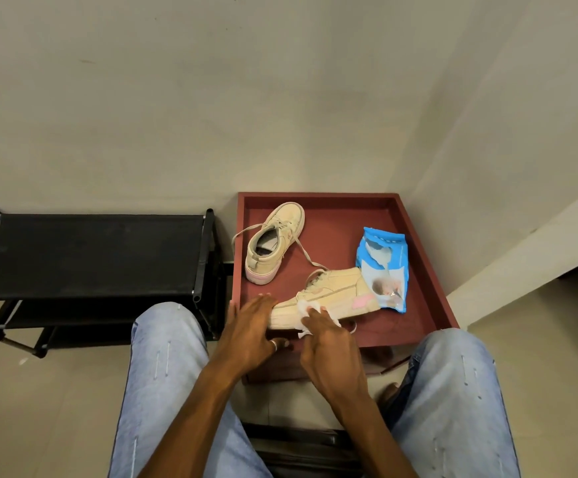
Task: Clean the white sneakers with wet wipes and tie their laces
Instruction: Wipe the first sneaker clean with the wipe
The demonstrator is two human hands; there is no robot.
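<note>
Two cream-white sneakers with pink heel patches lie on a red-brown tray table [429,270]. The near sneaker [335,294] lies on its side, toe to the left. My left hand [249,326] rests flat on its toe end, fingers straight. My right hand [325,339] pinches a white wet wipe [304,310] against the sneaker's side and sole edge. The far sneaker [277,243] stands upright, its opening facing me and its laces loose across the tray. A blue wet-wipe pack [384,267] lies to the right, touching the near sneaker's heel.
A black shoe rack [91,253] stands left of the tray table. Plain walls rise behind and to the right. My knees in light jeans [163,357] flank the table's front edge. A dark seat shows below between my legs.
</note>
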